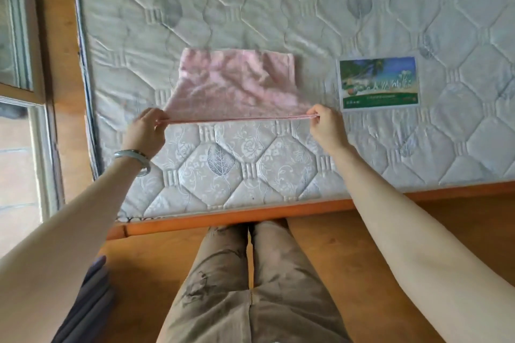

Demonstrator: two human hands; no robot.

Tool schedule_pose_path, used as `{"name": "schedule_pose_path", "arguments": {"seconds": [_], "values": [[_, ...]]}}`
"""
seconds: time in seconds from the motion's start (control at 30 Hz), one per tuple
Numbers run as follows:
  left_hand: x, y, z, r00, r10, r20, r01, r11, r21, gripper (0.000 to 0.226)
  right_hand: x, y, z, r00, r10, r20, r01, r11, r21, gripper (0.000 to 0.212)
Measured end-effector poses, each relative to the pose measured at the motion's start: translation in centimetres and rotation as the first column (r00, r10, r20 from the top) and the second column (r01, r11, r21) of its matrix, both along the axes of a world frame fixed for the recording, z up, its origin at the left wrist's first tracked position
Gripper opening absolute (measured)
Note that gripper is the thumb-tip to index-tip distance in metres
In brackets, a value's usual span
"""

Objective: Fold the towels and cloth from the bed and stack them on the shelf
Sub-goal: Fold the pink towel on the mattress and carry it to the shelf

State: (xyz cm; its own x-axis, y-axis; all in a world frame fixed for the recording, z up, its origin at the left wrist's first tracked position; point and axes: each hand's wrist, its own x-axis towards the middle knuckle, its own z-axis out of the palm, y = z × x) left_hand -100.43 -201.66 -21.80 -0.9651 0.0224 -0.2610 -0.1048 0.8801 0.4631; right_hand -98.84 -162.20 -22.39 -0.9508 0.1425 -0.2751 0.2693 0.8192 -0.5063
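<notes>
**A:** Where's the towel?

**B:** The pale pink terry towel [237, 86] is on the white quilted mattress [306, 8], toward the near edge and closer to the left edge than the right. Its far part lies flat. The near hem is lifted off the surface.

**A:** Grips?

**B:** My left hand [147, 131] pinches the hem's left corner between thumb and fingers. My right hand [324, 125] pinches the right corner the same way. Both are clamped on the towel and pulled apart, so the hem runs as one taut straight line.

**A:** Why hold it that way?

**B:** My read is that tension keeps the edge square, so I can carry it over to the far edge and match corners. The hem looks doubled, but I can't confirm that.

**A:** Containers?

**B:** None in view, and the shelf isn't in frame. The only thing that holds anything is the orange wooden bed frame [237, 218] round the mattress.

**A:** Anything else?

**B:** A glossy palm-beach printed label [379, 83] lies flat on the mattress, just right of the towel and not touching it. A dark grey-purple cloth [89, 298] sits off the bed beside my left arm. I can't tell what it rests on.
</notes>
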Motion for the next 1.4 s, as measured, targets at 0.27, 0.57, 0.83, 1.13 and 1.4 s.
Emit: {"name": "schedule_pose_path", "arguments": {"seconds": [0.27,0.57,0.83,1.13,1.4], "values": [[9.2,-1.7,-6.8,0.834,-0.170,0.525,0.257,0.961,-0.098,0.017,10.7,-0.3,-6.4,0.905,0.118,0.409,-0.129,0.992,0.001,0.022],[9.5,-2.7,-8.1,0.724,-0.182,0.665,0.258,0.966,-0.017,0.008,13.1,0.0,-7.8,0.812,0.142,0.566,-0.097,0.989,-0.108,0.021],[-0.9,-2.4,-9.7,0.948,-0.036,0.315,0.018,0.998,0.059,0.018,2.2,1.1,-10.0,0.918,-0.158,0.363,0.245,0.947,-0.209,0.021],[-8.8,-1.3,-13.6,0.977,0.121,0.174,-0.150,0.976,0.161,0.022,-5.1,-0.2,-14.4,0.944,-0.284,0.170,0.312,0.935,-0.169,0.019],[-9.9,-0.1,-17.8,0.950,0.235,0.204,-0.243,0.970,0.013,0.033,-7.1,-1.2,-17.0,0.955,-0.282,0.090,0.288,0.955,-0.066,0.021]]}}
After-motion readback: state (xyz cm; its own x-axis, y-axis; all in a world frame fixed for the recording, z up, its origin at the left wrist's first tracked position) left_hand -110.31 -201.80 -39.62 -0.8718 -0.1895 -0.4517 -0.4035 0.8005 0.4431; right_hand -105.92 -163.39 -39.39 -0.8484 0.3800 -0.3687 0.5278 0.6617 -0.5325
